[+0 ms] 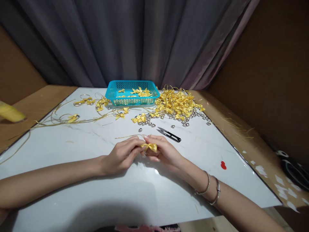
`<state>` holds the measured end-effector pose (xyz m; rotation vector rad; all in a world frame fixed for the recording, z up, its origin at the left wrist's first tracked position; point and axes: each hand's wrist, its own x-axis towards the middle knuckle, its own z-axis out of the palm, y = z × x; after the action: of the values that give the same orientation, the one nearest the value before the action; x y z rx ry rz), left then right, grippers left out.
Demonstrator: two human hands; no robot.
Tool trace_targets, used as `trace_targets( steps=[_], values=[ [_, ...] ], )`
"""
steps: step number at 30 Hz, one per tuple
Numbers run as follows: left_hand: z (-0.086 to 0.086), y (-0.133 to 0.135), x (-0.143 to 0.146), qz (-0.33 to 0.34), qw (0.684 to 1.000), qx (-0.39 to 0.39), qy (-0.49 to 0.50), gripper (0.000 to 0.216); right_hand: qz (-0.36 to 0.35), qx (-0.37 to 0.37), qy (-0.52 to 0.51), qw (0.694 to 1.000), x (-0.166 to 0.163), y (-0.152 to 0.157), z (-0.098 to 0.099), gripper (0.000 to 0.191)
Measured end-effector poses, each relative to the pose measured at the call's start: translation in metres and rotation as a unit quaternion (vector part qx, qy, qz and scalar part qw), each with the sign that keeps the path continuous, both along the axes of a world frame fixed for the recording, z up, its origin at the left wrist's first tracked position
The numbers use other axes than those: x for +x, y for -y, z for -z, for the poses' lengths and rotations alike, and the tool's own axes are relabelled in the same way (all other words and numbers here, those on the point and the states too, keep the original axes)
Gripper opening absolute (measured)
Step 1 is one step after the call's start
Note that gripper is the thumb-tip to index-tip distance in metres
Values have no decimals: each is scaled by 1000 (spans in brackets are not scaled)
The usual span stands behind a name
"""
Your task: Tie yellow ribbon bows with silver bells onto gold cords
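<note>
Close together over the white tabletop, my left hand (125,153) and my right hand (164,149) meet at a small yellow ribbon bow (151,147). Both hands are closed, fingers pinched around it. From between the fingertips a thin gold cord (129,137) sticks out to the left. A small silvery bead (145,155) shows just under the bow, partly hidden by the fingers. Black thread snips (169,134) lie just beyond my right hand, touched by neither hand.
A blue plastic basket (132,102) holds yellow bows at the back. Right of it is a heap of yellow bows (177,102) with silver beads (185,123) in front. Corded bows (72,118) lie at left. A red piece (223,165) and paper scraps (280,187) lie at right.
</note>
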<state>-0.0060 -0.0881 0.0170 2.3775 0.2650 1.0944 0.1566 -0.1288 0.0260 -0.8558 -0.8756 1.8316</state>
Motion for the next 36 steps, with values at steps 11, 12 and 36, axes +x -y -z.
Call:
trace_targets(
  steps=[11, 12, 36],
  values=[
    [-6, -13, -2, 98, 948, 303, -4, 26, -68, -79, 18, 994, 2, 4, -3, 30],
    [-6, -12, -2, 103, 948, 301, -7, 27, -68, -77, 24, 994, 1, 3, -3, 31],
    [-9, 0, -1, -37, 980, -187, -63, 17, 157, 154, 283, 934, 44, -18, -16, 32]
  ],
)
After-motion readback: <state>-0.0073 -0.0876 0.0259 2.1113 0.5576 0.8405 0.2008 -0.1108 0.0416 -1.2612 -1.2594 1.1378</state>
